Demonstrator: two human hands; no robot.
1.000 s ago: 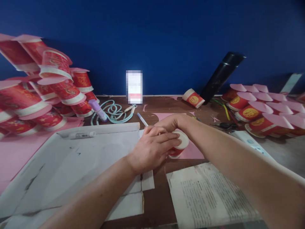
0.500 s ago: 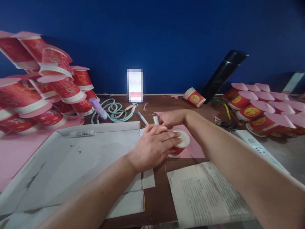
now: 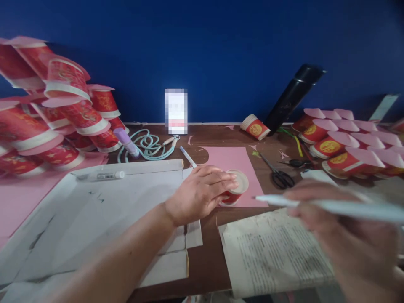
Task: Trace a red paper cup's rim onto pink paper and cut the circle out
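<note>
A red and white paper cup stands upside down on a sheet of pink paper. My left hand holds the cup from its left side, fingers lying across the pale base and the thumb low by the wall. At the right, my right hand is closed around a white pen, its tip pointing left toward the cup. This hand is blurred by motion and held away from the paper. Black-handled scissors lie just right of the pink sheet.
Red cups topped with pink paper are stacked at left; more cups stand at right. A lit phone, blue cable, black flask, printed sheet and white board lie around.
My right hand has swung from behind the cup out to the right and nearer, carrying the pen. The scissors and more pink paper now show. My left hand stays on the cup.
</note>
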